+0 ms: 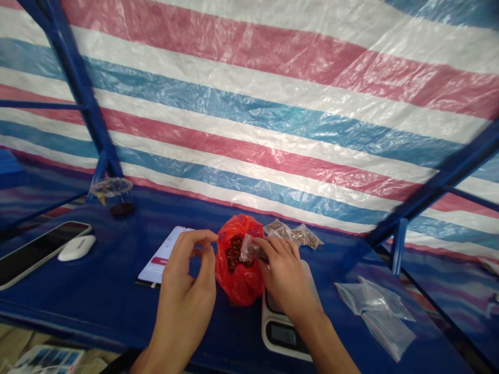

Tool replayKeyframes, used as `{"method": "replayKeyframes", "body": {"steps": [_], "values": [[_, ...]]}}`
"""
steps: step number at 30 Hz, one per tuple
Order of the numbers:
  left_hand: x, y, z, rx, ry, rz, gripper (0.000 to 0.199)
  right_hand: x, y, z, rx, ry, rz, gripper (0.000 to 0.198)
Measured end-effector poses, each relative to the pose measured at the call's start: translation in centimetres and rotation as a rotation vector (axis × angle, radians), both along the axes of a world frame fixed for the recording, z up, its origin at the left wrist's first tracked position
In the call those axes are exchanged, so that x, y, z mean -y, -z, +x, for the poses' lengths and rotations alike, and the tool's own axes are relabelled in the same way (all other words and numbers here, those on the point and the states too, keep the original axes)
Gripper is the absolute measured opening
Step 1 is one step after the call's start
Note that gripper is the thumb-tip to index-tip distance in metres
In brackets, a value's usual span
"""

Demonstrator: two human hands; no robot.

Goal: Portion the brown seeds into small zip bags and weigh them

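A red plastic bag (244,285) stands with its mouth wide on the blue table, and dark reddish-brown bits (234,252) fill it. Over its right side, my right hand (286,272) pinches a small clear zip bag (247,249) with something dark in its lower part. My left hand (189,291) is at the red bag's left rim, thumb and index finger bent and apart, with nothing between them. Under my right hand lies a white kitchen scale (266,324) with a lit display; my forearm and hand hide part of it.
Several filled small bags (304,236) lie behind the scale, and flat clear zip bags (378,306) lie to the right. On the left are a lit phone (158,259), a white earphone case (77,248), a dark phone (37,252) and a lidded plastic cup (117,197). Blue metal posts (78,88) frame the table.
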State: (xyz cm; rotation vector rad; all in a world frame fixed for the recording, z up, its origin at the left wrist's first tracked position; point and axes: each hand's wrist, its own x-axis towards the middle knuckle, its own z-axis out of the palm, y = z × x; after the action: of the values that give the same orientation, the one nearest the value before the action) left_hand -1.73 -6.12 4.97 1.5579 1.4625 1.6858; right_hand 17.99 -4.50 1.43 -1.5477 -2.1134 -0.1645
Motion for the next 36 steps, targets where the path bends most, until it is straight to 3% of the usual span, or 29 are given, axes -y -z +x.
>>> {"method": "replayKeyframes", "body": {"steps": [8, 16, 20, 24, 31, 36], "values": [[0.0, -0.1, -1.4, 0.027, -0.009, -0.013, 0.013, -0.6, -0.1, -1.9, 0.17, 0.083, 0.067, 0.048], [-0.4, 0.5, -1.9, 0.023, -0.018, -0.037, 0.013, -0.4, 0.5, -1.2, 0.142, 0.083, 0.083, 0.049], [-0.8, 1.0, -1.4, 0.03, 0.008, -0.007, 0.012, -0.4, 0.7, -0.8, 0.041, 0.094, 0.062, 0.044], [-1.2, 1.5, -0.6, 0.02, 0.026, -0.025, 0.013, -0.8, 1.4, -0.3, -0.195, 0.164, -0.024, 0.038], [-2.0, 3.0, 1.2, -0.023, 0.094, -0.061, 0.014, -0.6, 1.5, 4.8, -0.719, 0.108, -0.187, 0.05], [-1.8, 3.5, 2.0, -0.061, 0.12, -0.07, 0.014, 2.2, 1.9, 9.0, -0.535, 0.155, -0.23, 0.047]]}}
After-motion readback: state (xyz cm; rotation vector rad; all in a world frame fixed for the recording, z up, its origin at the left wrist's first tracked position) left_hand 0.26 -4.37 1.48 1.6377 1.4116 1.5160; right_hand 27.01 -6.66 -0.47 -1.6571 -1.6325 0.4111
